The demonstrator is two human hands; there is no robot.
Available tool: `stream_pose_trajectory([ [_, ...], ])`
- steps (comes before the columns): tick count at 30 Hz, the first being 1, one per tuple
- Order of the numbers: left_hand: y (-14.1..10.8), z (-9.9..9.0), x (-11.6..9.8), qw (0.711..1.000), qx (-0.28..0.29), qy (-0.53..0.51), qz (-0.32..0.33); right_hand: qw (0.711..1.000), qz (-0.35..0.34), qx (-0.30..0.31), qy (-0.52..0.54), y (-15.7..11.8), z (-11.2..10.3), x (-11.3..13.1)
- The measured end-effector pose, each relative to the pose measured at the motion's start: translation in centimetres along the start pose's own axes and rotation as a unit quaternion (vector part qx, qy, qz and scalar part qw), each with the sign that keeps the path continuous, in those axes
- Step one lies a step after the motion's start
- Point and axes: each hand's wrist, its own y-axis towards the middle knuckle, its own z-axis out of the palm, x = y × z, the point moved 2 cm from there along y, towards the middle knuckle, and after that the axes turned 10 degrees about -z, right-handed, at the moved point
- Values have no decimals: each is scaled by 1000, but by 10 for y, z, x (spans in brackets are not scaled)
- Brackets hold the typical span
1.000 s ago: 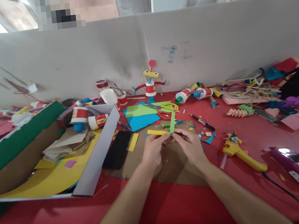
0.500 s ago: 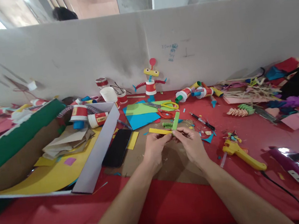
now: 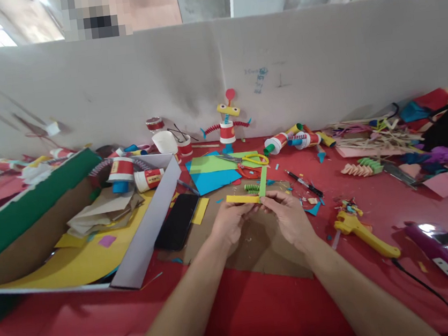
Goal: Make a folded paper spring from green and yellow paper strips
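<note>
Between my hands are a yellow paper strip (image 3: 241, 199) and a green paper strip (image 3: 264, 180), meeting roughly at a right angle. The yellow one points left and the green one points away from me. My left hand (image 3: 230, 222) pinches the yellow strip close to the joint. With thumb and fingers, my right hand (image 3: 288, 214) grips the corner where the green strip crosses. Just beyond lies a folded green paper spring (image 3: 251, 188) on the brown cardboard (image 3: 266, 255). My fingers hide the underside of the joint.
Left are a phone (image 3: 177, 222) and an open box (image 3: 127, 260) holding paper and cup figures. Yellow-handled scissors (image 3: 255, 159) rest on coloured sheets ahead, before a standing cup robot (image 3: 227, 132). A pen (image 3: 304, 182), glue gun (image 3: 367, 235) and purple power strip (image 3: 447, 250) lie right.
The green strip has swung slightly more upright, and the yellow strip has turned closer to level. Both hands stay together at the joint. The view has shifted a little.
</note>
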Motion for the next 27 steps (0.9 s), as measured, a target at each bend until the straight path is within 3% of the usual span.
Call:
stream_pose_trajectory([
  [4, 3, -2, 3, 1000, -25, -7, -14, 1000, 4, -4, 4, -1, 2, -1],
  [12, 3, -3, 3, 999, 8, 34, -8, 1000, 1, 5, 6, -4, 4, 2],
  [27, 0, 0, 0, 997, -29, 74, 20, 997, -53, 6, -57, -6, 2, -3],
])
